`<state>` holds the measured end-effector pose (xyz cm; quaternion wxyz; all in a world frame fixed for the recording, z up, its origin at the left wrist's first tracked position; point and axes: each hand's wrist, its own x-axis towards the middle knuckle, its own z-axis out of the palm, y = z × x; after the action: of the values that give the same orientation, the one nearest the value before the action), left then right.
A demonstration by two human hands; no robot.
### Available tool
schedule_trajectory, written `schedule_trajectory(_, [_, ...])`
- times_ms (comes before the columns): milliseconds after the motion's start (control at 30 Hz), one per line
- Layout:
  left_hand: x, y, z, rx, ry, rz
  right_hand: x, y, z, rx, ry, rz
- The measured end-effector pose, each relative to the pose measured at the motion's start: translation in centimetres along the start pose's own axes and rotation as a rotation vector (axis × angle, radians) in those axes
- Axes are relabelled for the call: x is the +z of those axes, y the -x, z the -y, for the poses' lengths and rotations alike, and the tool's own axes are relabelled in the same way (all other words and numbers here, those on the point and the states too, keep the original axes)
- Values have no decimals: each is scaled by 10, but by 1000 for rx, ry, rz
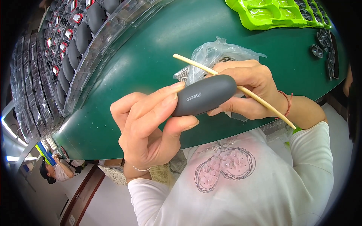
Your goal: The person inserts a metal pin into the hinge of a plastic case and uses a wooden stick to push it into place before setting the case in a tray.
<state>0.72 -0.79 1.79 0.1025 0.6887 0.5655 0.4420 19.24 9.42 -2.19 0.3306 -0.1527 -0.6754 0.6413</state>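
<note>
A dark grey, rounded oblong plastic casing (206,95) is held up between my two hands, above the green tabletop. My left hand (152,120) grips its left end, fingertips on top and thumb below. My right hand (247,88) pinches the other end and also holds a thin wooden stick (266,103), which runs slantwise behind the casing. Under the hands lies a crumpled clear plastic bag (218,51) with small thin metal-looking pieces (182,74) at its edge; their kind is hard to make out.
Clear trays (100,43) of grey casings and small parts are stacked at the left. A bright green moulded tray (260,15) stands at the far right, near several loose dark round parts (317,51). Another person (60,169) sits at the lower left.
</note>
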Motion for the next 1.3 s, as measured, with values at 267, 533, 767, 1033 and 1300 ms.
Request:
schedule_trajectory(267, [1, 1, 3, -89, 47, -14, -4, 0, 4, 26, 54, 53])
schedule_trajectory(533, [9, 2, 2, -260, 171, -3, -4, 1, 4, 35, 8, 33])
schedule_trajectory(767, [16, 6, 7, -372, 340, 35, -1, 1, 3, 41, -25, 10])
schedule_trajectory(1033, [16, 6, 11, -347, 459, 7, -1, -3, 6, 55, 8, 29])
schedule_trajectory(1300, [22, 3, 6, -353, 367, 6, -8, 1, 7, 83, 63, 27])
